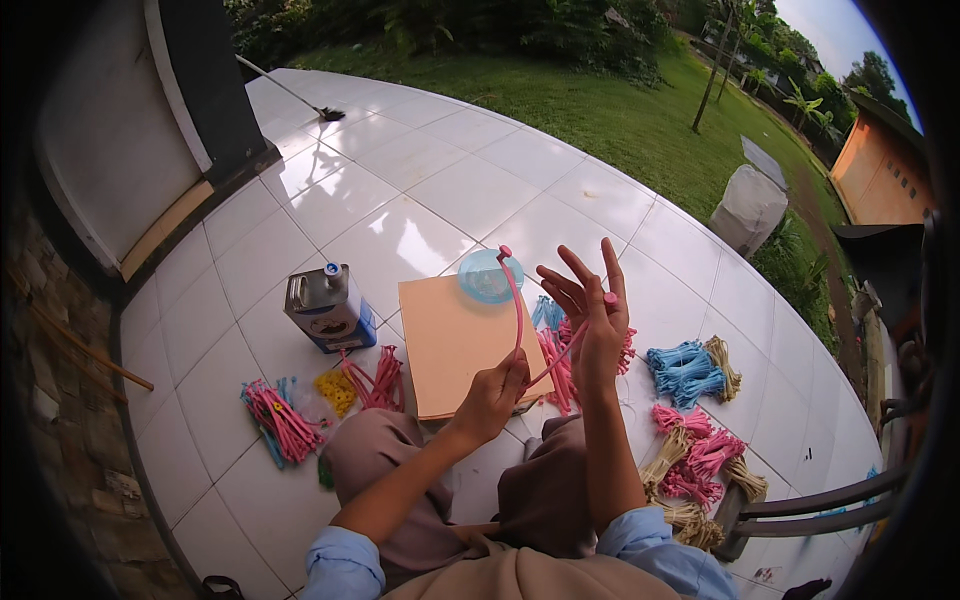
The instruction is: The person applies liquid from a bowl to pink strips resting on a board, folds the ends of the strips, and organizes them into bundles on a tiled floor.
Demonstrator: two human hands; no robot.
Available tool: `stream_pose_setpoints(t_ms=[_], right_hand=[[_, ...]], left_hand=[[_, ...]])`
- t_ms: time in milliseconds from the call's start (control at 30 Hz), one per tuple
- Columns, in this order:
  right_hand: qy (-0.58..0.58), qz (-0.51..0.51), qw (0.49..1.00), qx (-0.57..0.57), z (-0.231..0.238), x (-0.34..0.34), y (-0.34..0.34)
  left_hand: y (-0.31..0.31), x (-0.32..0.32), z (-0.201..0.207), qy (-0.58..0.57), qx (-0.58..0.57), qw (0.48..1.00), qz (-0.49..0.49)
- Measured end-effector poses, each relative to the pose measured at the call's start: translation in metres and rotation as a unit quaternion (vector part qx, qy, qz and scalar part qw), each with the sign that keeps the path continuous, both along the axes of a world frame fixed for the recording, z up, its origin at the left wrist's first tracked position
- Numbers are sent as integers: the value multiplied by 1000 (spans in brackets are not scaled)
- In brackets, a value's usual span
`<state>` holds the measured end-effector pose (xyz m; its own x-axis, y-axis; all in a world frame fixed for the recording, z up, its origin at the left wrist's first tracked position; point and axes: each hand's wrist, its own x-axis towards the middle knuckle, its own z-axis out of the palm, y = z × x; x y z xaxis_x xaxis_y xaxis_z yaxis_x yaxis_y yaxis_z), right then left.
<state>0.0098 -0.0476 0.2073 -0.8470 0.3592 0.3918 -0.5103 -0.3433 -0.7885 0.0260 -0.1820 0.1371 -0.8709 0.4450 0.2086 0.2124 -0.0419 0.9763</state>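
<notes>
My left hand (492, 398) is closed round the middle of a slender pink cord (519, 315), low over the board's right side. One length rises from the fist to a knobbed tip; another slants toward my right hand (596, 325). That hand is raised with its fingers spread. A pink knob shows beside its thumb, but whether the thumb grips the cord is hidden. Beneath lies a flat tan board (440, 340), with a translucent blue bowl (490, 277) at its far right corner. Pink cords (557, 365) lie partly behind my right hand.
A metal can (330, 308) stands left of the board. Nearby lie pink cords (282, 420) and yellow pieces (335, 391). Blue bundles (685, 372) and pink bundles (712, 452) sit at right, by a dark chair (820, 507). A broom (328, 113) lies far off.
</notes>
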Motion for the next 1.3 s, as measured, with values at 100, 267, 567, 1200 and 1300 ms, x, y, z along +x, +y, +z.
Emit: stream_pose_setpoints(t_ms=[100, 267, 567, 1200, 1300], right_hand=[[-56, 46, 997, -37, -8, -1, 1], [-66, 87, 994, -22, -6, 8, 1], [77, 298, 931, -195, -40, -6, 46], [-183, 244, 951, 45, -15, 12, -8], [-123, 220, 965, 67, -20, 10, -3]], left_hand=[[4, 3, 0, 39, -49, 998, 26], [12, 1, -17, 122, -99, 987, 36], [15, 11, -5, 58, -149, 984, -78], [-8, -15, -14, -100, 23, 979, -179], [-10, -15, -4, -133, -16, 966, -220]])
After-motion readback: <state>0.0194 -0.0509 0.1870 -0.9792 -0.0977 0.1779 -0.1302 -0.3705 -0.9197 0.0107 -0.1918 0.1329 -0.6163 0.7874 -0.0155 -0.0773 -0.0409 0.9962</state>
